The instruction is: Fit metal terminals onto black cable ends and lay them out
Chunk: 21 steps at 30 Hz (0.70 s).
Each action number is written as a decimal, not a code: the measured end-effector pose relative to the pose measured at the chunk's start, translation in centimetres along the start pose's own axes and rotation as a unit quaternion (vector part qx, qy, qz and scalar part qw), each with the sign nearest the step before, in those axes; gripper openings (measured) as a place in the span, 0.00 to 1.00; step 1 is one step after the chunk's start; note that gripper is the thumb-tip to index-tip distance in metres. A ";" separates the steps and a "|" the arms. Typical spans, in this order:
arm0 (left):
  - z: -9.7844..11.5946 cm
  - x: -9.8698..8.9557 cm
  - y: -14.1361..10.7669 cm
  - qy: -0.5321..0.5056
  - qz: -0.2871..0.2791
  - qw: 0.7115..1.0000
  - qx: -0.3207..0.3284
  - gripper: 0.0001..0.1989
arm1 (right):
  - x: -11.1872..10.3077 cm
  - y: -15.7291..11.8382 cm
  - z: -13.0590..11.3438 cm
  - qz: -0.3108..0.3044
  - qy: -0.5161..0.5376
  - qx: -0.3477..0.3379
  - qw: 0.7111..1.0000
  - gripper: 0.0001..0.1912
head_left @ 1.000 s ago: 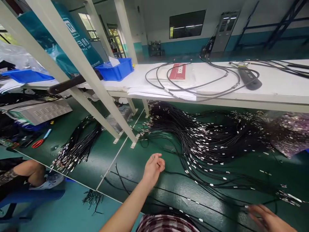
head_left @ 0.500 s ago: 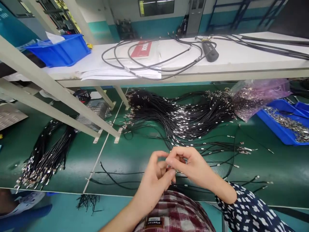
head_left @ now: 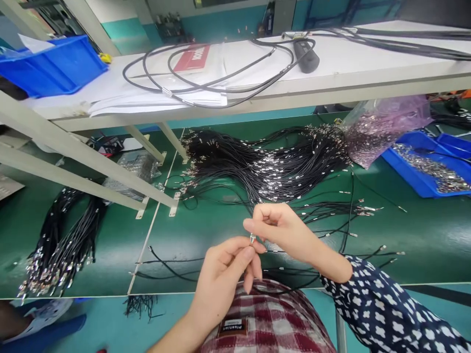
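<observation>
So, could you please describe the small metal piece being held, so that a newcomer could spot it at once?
Find the green bench below the white shelf, then the left hand and right hand over its near side. Between them is the small metal piece, bright silver and held up, unlike the black cables lying behind.

We are in a cable workshop: a great mass of black cables (head_left: 235, 159) lies on our long green bench (head_left: 200, 223), beside a plastic bag (head_left: 386, 122) and a blue tray (head_left: 411, 174) of small metal parts (head_left: 437, 169), with a white shelf (head_left: 342, 60) above.
</observation>
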<state>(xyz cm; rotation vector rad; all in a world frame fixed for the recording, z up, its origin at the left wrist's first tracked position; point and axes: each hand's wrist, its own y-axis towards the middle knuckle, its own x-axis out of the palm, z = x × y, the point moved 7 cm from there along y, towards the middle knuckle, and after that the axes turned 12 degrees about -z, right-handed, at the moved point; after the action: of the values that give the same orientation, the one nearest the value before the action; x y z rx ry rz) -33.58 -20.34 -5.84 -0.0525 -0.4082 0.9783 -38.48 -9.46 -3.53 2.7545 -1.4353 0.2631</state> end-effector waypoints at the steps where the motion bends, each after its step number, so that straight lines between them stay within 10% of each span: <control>1: -0.1 -0.2 -0.1 -0.001 0.005 1.000 -0.003 0.10 | 0.1 0.2 0.3 -0.008 0.023 0.014 1.000 0.21; 21: 0.9 -0.8 -0.8 0.067 0.038 0.994 0.080 0.06 | 1.5 0.2 1.8 -0.065 0.158 0.078 0.982 0.19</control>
<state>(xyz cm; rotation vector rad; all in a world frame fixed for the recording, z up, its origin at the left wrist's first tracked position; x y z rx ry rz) -33.68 -21.58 -5.12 0.0118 -0.2046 1.0734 -37.51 -10.97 -5.08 2.7448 -1.1961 0.7999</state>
